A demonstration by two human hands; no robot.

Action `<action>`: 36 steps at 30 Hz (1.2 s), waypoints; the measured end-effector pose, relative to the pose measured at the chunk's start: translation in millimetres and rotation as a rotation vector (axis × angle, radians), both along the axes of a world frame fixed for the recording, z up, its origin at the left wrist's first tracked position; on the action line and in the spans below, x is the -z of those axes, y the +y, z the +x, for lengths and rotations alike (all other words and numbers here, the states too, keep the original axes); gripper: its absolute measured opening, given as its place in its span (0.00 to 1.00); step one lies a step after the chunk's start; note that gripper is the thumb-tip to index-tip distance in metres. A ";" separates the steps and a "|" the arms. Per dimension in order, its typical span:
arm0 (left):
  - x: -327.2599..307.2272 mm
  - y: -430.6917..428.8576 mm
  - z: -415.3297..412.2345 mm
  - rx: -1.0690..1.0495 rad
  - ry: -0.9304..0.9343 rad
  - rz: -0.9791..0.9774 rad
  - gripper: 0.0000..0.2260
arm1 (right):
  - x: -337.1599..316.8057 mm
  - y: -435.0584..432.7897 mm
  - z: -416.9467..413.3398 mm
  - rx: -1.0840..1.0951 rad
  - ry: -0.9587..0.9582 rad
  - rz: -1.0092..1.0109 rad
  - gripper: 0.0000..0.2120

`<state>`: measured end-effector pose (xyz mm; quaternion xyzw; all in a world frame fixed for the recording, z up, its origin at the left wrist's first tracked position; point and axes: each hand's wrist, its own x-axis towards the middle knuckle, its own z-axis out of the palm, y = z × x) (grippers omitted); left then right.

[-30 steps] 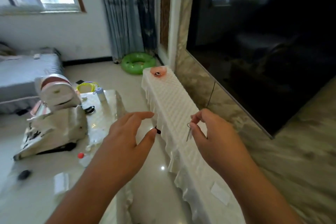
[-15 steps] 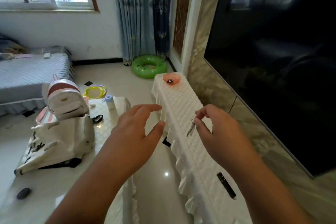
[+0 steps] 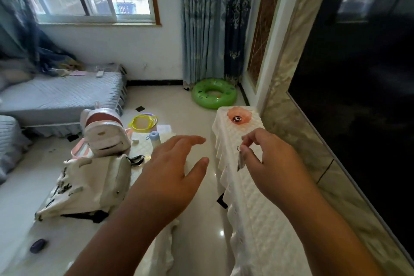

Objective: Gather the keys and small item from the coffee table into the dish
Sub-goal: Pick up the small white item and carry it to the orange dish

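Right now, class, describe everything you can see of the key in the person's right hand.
The key is small, silver-grey and looks like metal, with a thin wire ring at its top. It hangs nearly straight down, too blurred to show teeth. The right hand pinches it at the ring end between thumb and forefinger; nothing else touches it. It is held in the air over the white quilted cover, short of the orange dish at the far end.
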<state>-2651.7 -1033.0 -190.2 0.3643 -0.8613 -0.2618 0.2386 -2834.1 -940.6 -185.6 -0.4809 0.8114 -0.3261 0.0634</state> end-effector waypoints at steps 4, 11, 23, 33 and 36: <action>6.8 -18.6 -19.9 -0.088 0.006 -0.024 0.17 | 2.8 -35.1 -26.9 -0.096 -0.029 -0.006 0.01; 18.2 -53.1 -34.7 -0.206 -0.012 0.022 0.17 | 20.4 -89.3 -57.0 -0.235 -0.036 0.019 0.02; 46.7 -184.0 -77.9 -0.171 0.004 0.026 0.17 | 42.0 -214.0 -98.3 -0.221 0.003 0.098 0.02; 53.5 -344.9 -121.2 -0.050 0.011 0.084 0.17 | 43.1 -348.2 -136.0 -0.135 0.001 0.155 0.04; 52.4 -373.9 -130.3 -0.047 0.024 0.096 0.17 | 44.2 -369.3 -145.1 -0.127 -0.010 0.189 0.04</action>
